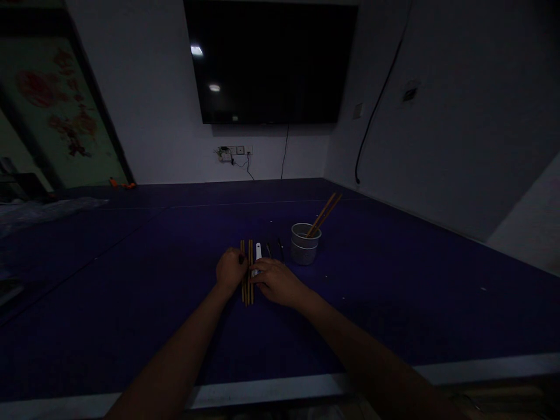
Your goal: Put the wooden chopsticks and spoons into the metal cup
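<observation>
Several brown wooden chopsticks (246, 294) lie side by side on the purple surface, pointing away from me. My left hand (231, 270) is closed at their left side, its curled fingers on the sticks. From the right, my right hand (277, 281) reaches over with thumb and fingertips at the rightmost sticks, partly hiding a white-handled utensil (258, 249). Past its knuckles a thin metal utensil (268, 248) and a dark slender one (280, 249) lie in the same row; their near ends are hidden. Two more chopsticks (324, 213) lean out of a metal pot (303, 252) to the right.
The purple tabletop (131, 315) runs to the back wall and has a pale front edge (271, 389). Clear plastic wrapping (48, 211) lies at far left. A small orange item (114, 182) sits at the back left. A black cable (371, 119) hangs at the right wall.
</observation>
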Demonstrator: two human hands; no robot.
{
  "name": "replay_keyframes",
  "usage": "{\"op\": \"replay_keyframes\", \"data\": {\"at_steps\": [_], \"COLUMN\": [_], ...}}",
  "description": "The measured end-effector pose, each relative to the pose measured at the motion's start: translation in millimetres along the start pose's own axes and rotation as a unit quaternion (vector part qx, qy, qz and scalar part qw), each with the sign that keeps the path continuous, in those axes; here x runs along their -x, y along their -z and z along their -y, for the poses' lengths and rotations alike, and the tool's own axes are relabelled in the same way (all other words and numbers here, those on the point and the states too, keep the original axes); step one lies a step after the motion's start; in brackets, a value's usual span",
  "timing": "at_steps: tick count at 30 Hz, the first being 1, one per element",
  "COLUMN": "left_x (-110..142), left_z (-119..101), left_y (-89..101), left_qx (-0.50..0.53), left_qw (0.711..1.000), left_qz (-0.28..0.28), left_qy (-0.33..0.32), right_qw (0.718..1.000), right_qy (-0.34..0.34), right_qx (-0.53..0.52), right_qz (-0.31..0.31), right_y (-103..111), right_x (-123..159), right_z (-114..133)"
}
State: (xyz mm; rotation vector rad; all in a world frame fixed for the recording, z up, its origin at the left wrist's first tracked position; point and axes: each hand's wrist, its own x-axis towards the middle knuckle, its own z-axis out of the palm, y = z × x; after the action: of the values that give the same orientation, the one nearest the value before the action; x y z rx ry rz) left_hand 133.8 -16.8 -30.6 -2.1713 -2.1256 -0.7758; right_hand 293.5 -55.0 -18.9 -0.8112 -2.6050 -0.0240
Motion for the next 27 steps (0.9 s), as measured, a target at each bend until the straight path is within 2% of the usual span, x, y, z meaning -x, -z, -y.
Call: {"op": "replay_keyframes", "data": {"at_steps": [11, 16, 19, 23, 27], "left_x": [-1.4, -0.9, -1.0, -0.1, 1.6], "left_z": [4.2, 5.7, 4.0, 0.6, -2.5], "left_y": [3.6, 5.6, 5.8, 4.9, 3.2], "left_qx": [-0.016, -0.027, -0.03, -0.022, -0.028], "left_qw": [0.999, 0.998, 0.999, 0.999, 0.999], "left_qz": [-0.001, -0.007, -0.014, -0.021, -0.025], "left_qy": [0.029, 0.048, 0.027, -0.018, -0.021], "right_qw": [1.0, 1.0, 0.999, 0.999, 0.999], "right_qy": [0.007, -0.011, -0.022, -0.004, 0.005], "right_qx": [-0.001, 0.009, 0.023, 0.034, 0.036], "right_qz": [0.002, -0.016, -0.02, 0.011, 0.029], "right_y": [1.1, 3.1, 5.9, 7.7, 7.7], "right_x": [-1.3, -2.5, -2.7, -2.6, -2.5], "right_z": [1.3, 2.3, 3.1, 5.0, 8.4]}}
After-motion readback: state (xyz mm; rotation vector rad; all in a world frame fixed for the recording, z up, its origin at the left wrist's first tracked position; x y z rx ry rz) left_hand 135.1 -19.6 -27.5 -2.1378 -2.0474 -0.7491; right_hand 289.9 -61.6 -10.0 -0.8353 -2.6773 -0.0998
